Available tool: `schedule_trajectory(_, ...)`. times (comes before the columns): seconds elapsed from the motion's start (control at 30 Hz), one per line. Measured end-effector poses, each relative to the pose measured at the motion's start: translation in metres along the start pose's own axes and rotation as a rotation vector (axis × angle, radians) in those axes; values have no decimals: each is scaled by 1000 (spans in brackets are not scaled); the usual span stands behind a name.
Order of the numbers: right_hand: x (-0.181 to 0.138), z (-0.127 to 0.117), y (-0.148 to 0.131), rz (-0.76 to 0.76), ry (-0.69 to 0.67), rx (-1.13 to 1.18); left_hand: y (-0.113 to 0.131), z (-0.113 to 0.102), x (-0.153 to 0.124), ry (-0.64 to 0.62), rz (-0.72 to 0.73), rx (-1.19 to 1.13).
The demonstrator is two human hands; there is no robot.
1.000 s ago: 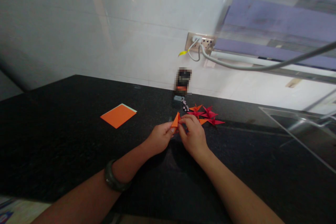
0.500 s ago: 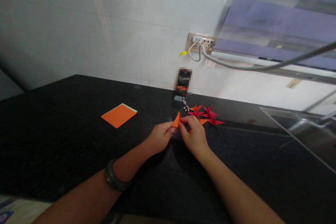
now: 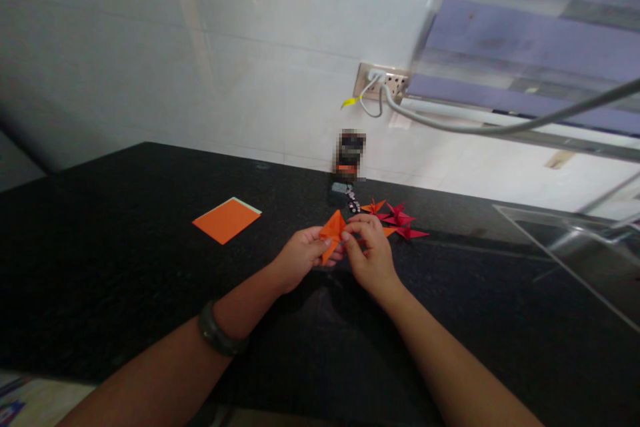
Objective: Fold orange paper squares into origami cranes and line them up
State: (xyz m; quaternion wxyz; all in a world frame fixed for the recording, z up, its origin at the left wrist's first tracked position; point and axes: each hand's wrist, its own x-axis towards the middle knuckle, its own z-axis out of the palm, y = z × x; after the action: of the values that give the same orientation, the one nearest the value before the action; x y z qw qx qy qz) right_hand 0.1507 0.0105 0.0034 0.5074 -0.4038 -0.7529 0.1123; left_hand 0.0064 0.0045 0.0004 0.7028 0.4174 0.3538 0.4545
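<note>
Between my two hands is a piece of folded orange origami paper [image 3: 331, 232], held above the dark countertop with its point facing away from me. My left hand [image 3: 303, 255] grips its left side, thumb on top and fingers underneath. The fingertips of my right hand [image 3: 371, 250] pinch its right edge. Just beyond my right hand lie several folded paper cranes [image 3: 399, 215] in red and orange, partly covered by that hand. A stack of square orange paper [image 3: 227, 220] lies on the counter to the left.
The dark countertop [image 3: 125, 267] runs to a white wall. A blurred-out phone-like object [image 3: 350, 155] leans there, beside a small patterned strip [image 3: 353, 200]. A sink [image 3: 590, 240] is at right. A grey cable [image 3: 465, 128] hangs from a wall socket [image 3: 383, 82].
The orange paper has turned and spread from a narrow fold into a wider, diamond-like shape. My left hand has shifted slightly, its fingers now showing beneath the paper.
</note>
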Motion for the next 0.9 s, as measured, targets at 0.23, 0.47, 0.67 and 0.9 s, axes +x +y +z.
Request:
schedule_trajectory(0.23,0,4,7,78,40,4,-4,-1,1,9,33,149)
schedule_trajectory(0.47,-1,2,5,-8,58,69,-2,-2,1,-51,-21,-87)
schedule_trajectory(0.67,-1,-1,-1,-4,-40,141,3,-1,-2,-102,-40,-218)
schedule_trajectory(0.9,2,6,8,211,-5,222,-2,-1,0,-136,-12,-50)
